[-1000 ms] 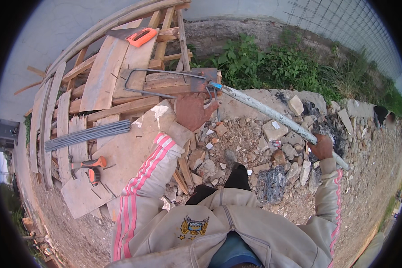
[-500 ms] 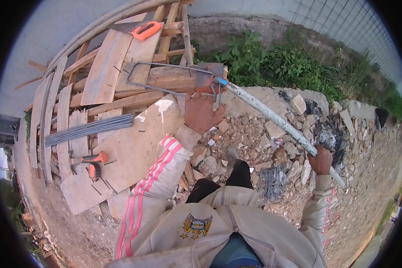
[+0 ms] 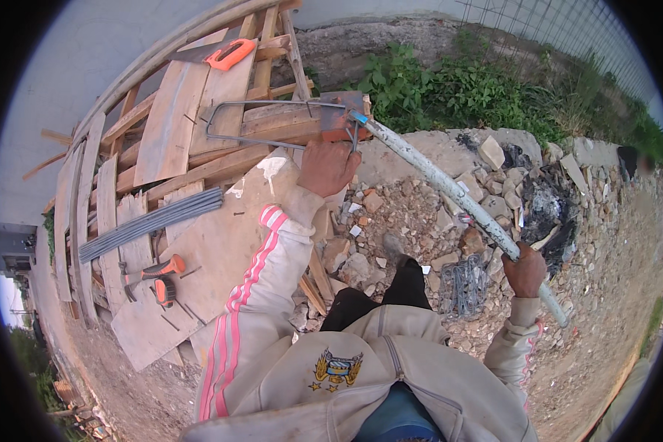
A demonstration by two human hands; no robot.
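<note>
My right hand (image 3: 524, 270) is wrapped round a long, pale, scuffed metal pipe (image 3: 449, 186), near its lower end. The pipe's far end, with a blue patch, rests at a rusty metal plate (image 3: 339, 134) on a timber beam. A thin grey steel rod (image 3: 232, 138), bent into a long narrow loop, lies over the wood to the left of the plate. My left hand (image 3: 330, 168) is closed on the rod's near side, beside the plate; its fingertips are partly hidden. Short metal pins (image 3: 355, 136) stand by the plate.
Boards hold an orange-handled saw (image 3: 230, 54), a bundle of straight rods (image 3: 151, 225), a hammer (image 3: 155, 270), a tape measure (image 3: 165, 292) and loose nails. A pile of bent wire pieces (image 3: 462, 286) lies on rubble (image 3: 376, 221) by my feet. Plants (image 3: 457, 92) grow along the wall.
My left hand's fingers and thumb, spread before, have drawn in round the rod. My right hand keeps its grip on the pipe. The whole view has shifted slightly.
</note>
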